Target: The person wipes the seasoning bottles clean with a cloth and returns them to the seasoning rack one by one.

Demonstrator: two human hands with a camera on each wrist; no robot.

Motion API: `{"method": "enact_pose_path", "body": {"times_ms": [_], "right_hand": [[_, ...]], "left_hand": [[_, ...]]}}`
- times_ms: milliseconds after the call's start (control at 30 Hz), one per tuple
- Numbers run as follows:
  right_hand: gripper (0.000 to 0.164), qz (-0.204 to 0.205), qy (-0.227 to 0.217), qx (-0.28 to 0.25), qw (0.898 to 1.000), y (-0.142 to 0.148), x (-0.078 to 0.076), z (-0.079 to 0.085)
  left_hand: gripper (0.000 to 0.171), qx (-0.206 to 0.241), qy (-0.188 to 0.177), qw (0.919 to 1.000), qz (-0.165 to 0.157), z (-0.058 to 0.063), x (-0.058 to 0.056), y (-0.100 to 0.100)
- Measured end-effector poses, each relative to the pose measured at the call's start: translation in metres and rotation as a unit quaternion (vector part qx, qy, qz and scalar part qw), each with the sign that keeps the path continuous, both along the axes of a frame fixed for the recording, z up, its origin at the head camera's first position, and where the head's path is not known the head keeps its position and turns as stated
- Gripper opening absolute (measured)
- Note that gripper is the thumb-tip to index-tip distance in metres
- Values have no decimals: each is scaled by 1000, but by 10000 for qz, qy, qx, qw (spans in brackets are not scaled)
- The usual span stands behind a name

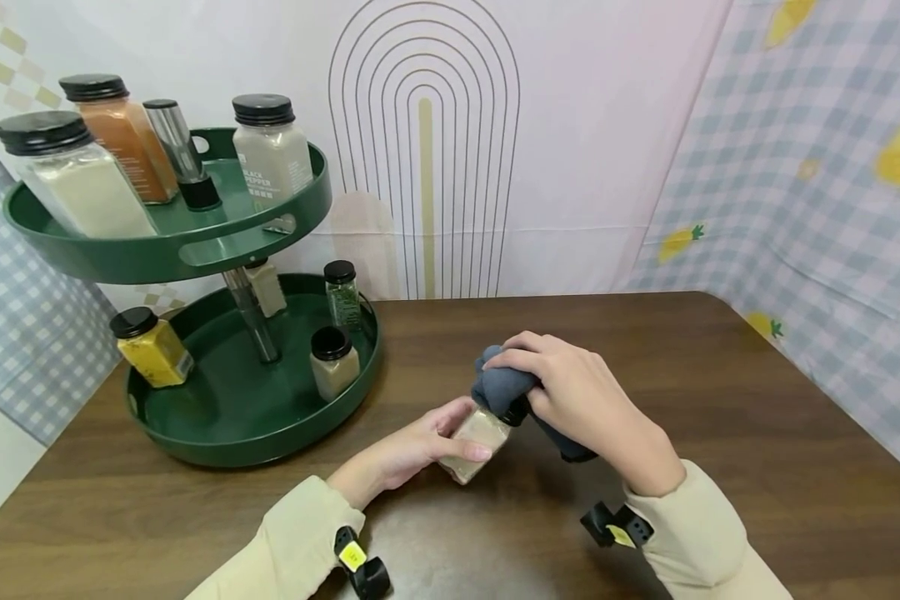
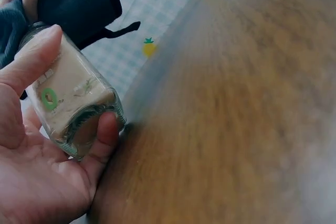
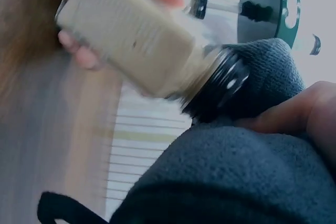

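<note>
In the head view my left hand (image 1: 427, 446) grips a square glass spice jar (image 1: 480, 435) of pale powder, thumb across its side. The jar is tilted, its black lid (image 3: 218, 85) pointing up and to the right. My right hand (image 1: 570, 387) holds a bunched blue-grey cloth (image 1: 501, 385) against the lid end. The left wrist view shows the jar's base and a green mark on its label, with the left fingers (image 2: 107, 132) under the base. A dark loop hangs from the cloth (image 3: 226, 166) in the right wrist view.
At left stands a two-tier green turntable rack (image 1: 255, 442). Its upper tray holds larger jars, including an orange one (image 1: 131, 142), and a silver cylinder (image 1: 182, 150). Below are smaller jars, among them a yellow one (image 1: 153, 348) at the rim. A patterned curtain backs the wooden table (image 1: 720, 400).
</note>
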State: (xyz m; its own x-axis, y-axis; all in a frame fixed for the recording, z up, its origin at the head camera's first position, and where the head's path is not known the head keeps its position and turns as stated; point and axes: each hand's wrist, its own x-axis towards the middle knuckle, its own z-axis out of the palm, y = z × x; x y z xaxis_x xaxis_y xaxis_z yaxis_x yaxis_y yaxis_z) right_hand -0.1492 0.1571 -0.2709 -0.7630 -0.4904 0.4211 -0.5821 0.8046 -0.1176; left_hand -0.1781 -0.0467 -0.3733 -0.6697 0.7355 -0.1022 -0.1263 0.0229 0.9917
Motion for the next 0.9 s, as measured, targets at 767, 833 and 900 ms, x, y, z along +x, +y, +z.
{"method": "enact_pose_path", "body": {"times_ms": [767, 833, 900], "right_hand": [[41, -854, -811, 921, 9888, 20, -4, 4], [40, -942, -786, 887, 9885, 23, -1, 10], [40, -960, -636, 651, 9912, 24, 1, 15]], "left_hand": [[56, 75, -19, 9999, -87, -2, 2, -4], [57, 124, -85, 9999, -58, -2, 1, -4], [58, 157, -157, 9997, -50, -2, 0, -4]]}}
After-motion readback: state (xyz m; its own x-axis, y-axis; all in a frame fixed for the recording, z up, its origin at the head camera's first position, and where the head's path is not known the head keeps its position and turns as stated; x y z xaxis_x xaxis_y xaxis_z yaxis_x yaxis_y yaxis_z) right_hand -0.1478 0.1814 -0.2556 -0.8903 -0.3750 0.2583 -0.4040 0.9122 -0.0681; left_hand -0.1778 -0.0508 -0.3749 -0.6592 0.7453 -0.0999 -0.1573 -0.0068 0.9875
